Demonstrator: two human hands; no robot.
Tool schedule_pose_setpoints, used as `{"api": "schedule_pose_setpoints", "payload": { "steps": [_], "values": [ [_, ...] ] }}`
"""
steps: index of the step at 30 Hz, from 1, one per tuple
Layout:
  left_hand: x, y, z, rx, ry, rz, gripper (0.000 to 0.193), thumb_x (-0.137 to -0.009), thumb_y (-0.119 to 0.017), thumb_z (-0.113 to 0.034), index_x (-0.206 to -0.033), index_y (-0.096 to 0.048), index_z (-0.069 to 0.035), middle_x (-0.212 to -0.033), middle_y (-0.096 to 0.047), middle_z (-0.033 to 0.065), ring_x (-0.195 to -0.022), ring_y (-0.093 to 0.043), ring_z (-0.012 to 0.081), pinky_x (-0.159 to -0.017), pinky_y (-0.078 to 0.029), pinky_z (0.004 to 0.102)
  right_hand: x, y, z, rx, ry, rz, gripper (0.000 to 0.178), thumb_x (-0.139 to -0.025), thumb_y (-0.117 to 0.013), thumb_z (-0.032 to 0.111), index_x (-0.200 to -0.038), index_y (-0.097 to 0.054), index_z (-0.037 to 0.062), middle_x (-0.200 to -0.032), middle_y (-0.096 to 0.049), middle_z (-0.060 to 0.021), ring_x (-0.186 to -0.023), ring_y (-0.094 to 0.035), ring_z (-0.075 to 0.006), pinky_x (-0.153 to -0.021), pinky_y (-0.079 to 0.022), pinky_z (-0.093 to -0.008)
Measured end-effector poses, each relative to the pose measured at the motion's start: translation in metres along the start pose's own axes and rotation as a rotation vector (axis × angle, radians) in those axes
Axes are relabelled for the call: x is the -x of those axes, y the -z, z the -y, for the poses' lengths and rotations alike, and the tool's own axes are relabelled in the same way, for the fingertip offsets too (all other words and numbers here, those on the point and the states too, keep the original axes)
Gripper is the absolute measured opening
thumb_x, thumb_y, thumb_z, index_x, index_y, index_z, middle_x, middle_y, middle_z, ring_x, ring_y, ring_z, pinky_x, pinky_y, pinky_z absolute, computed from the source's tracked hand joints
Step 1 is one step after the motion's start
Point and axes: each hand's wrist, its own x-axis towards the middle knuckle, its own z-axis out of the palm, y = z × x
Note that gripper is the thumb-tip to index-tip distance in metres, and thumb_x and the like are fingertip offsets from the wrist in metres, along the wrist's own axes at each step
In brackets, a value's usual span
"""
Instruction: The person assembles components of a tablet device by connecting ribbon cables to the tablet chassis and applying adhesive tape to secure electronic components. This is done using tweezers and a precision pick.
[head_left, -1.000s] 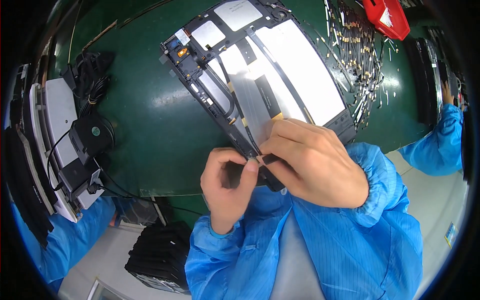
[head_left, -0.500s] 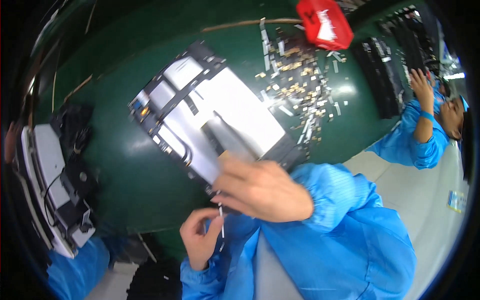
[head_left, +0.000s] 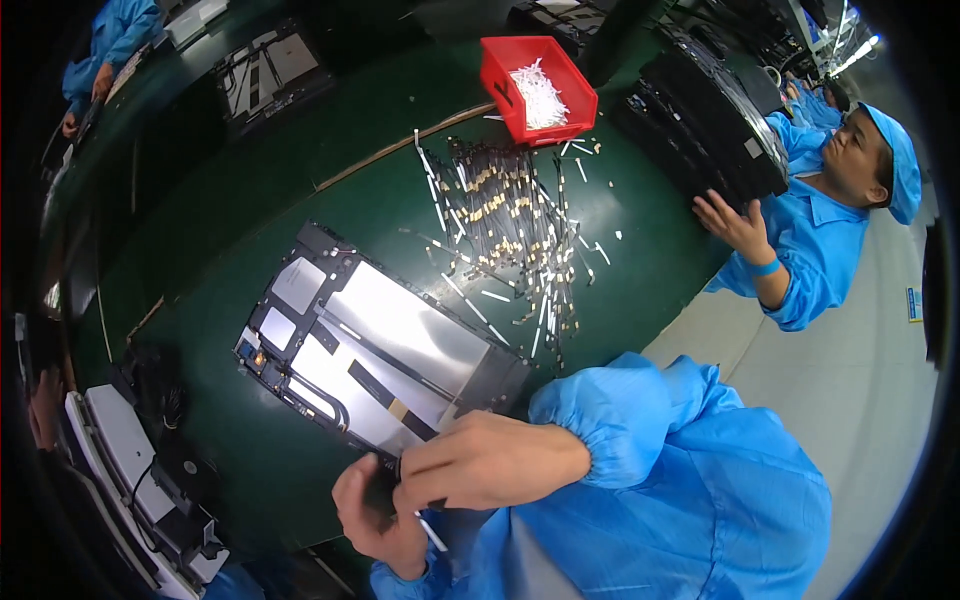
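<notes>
A flat device housing with a black frame and shiny metal plates lies tilted on the green table in front of me. Across its plates runs a black ribbon strip with a tan patch. At the housing's near corner, my right hand is closed, fingertips pressed together; what they grip is hidden. Close beside it, my left hand has its thumb and fingers curled round a thin strip, whose white end sticks out below the thumb. Something dark shows between both hands.
Beyond the housing lies a heap of small black, gold and white strips. A red bin holds white strips. At right, a co-worker in blue touches stacked black panels. Grey equipment with cables stands at left.
My right hand has moved down and left, off the housing's plates, to meet my left hand. My left hand has shifted lower and left. The view has swung, showing more of the far table.
</notes>
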Motion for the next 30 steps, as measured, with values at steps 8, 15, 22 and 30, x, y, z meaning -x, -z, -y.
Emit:
{"api": "schedule_pose_setpoints", "payload": {
  "steps": [8, 15, 22, 30],
  "values": [
    [-0.026, 0.008, -0.006, -0.203, -0.420, 0.231, 0.026, -0.079, -0.064, 0.004, -0.104, -0.057, 0.000, -0.079, -0.067, 0.0139, -0.081, -0.062, 0.0276, -0.086, -0.044, 0.0448, -0.010, 0.206, -0.051, 0.572, -0.083, -0.999, 0.015, -0.080, -0.066, 0.006, -0.095, -0.069, 0.0012, -0.077, -0.068, -0.0094, -0.069, -0.062, -0.0108, -0.063, -0.050, -0.0256],
    [-0.029, 0.013, 0.008, -0.066, -0.292, 0.180, 0.012, -0.081, -0.066, -0.005, -0.091, -0.060, -0.002, -0.086, -0.069, 0.0132, -0.092, -0.064, 0.0303, -0.093, -0.042, 0.0460, -0.012, 0.217, -0.074, 0.908, -0.266, -0.798, 0.034, -0.086, -0.064, 0.029, -0.105, -0.066, 0.0017, -0.098, -0.058, -0.0150, -0.086, -0.057, -0.0214, -0.075, -0.044, -0.0306],
    [-0.062, 0.005, 0.021, -0.043, -0.258, 0.265, 0.020, -0.068, -0.076, -0.002, -0.086, -0.070, -0.009, -0.097, -0.070, 0.0089, -0.108, -0.060, 0.0261, -0.103, -0.032, 0.0418, -0.003, 0.031, -0.004, 0.373, 0.064, -0.099, 0.023, -0.068, -0.066, -0.003, -0.091, -0.064, -0.0040, -0.082, -0.060, -0.0126, -0.075, -0.061, -0.0272, -0.063, -0.051, -0.0335],
    [-0.064, 0.005, 0.028, -0.043, -0.273, 0.212, 0.016, -0.068, -0.076, -0.004, -0.082, -0.070, -0.010, -0.090, -0.071, 0.0034, -0.098, -0.063, 0.0205, -0.098, -0.035, 0.0370, -0.005, -0.015, -0.035, 0.430, 0.165, -0.149, 0.030, -0.059, -0.066, 0.008, -0.087, -0.066, -0.0003, -0.088, -0.058, -0.0081, -0.079, -0.057, -0.0230, -0.069, -0.048, -0.0322]
  ]
}}
